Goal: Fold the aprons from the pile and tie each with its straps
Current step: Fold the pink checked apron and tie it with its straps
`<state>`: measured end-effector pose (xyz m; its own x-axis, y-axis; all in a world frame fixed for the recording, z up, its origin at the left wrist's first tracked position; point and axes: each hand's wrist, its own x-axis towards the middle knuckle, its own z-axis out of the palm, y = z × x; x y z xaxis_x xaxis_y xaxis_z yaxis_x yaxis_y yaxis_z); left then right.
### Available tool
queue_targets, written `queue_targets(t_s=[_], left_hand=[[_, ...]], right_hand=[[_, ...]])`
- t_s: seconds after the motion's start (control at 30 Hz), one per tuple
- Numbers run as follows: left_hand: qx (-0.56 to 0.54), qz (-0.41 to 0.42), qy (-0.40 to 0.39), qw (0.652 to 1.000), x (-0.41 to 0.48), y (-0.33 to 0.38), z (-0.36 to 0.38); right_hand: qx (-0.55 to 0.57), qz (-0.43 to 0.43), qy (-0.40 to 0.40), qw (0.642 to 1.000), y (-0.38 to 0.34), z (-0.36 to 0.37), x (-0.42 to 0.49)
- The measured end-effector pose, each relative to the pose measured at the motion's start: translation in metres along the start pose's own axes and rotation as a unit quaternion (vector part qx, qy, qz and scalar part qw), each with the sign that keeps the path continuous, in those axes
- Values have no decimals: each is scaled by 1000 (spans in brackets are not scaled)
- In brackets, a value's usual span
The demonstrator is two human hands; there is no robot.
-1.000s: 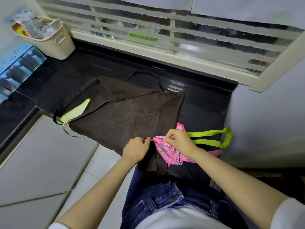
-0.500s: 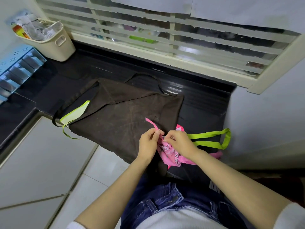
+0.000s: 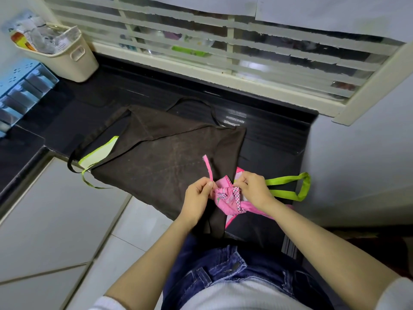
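Observation:
A folded pink apron (image 3: 226, 199) sits bunched at the near edge of the black counter (image 3: 138, 95), between my hands. My left hand (image 3: 197, 198) pinches its pink strap (image 3: 208, 167), whose free end sticks up over the brown cloth. My right hand (image 3: 253, 189) pinches the strap and fabric on the bundle's right side. A large dark brown apron (image 3: 161, 157) lies spread flat behind the bundle, its thin dark straps looping to the left and back. A white apron with lime-green trim (image 3: 100, 152) peeks out under the brown one at the left.
A lime-green strap loop (image 3: 299, 186) lies right of my right hand near the grey wall. A cream basket (image 3: 67, 54) with packets stands at the back left, beside blue drawers (image 3: 20, 90). A louvred window runs along the back. White floor tiles lie below left.
My left hand has moved right, up against the pink bundle, and the pink strap's free end has swung up over the brown apron. My right hand has stayed on the bundle.

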<state>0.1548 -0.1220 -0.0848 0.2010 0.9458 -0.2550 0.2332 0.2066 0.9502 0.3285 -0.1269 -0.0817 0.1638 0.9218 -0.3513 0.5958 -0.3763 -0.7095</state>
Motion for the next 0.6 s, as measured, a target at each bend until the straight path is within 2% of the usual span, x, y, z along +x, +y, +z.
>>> queue_targets(t_s=[0.07,0.13,0.27,0.33,0.43,0.6], left_hand=[[88,6,-25,996,1,-4,-1],[118,-4,-26,993,5,-4,0],[151,4,-31,988,9,3,6],[148,7,-34,988,9,4,9],[128,-8,-51,990,7,3,10],[84,-43,-56,994,7,-2,9]], right_hand=[[-13,15,1,1000,-1,1,1],[-34,1,1,999,-7,-2,1],[-101,-118,-28,988,-29,-15,-6],[-120,-148,-49,980,-37,-18,-6],[-116,-149,-70,979,-46,-16,-4],[-39,-134,-56,989,-45,-6,-3]])
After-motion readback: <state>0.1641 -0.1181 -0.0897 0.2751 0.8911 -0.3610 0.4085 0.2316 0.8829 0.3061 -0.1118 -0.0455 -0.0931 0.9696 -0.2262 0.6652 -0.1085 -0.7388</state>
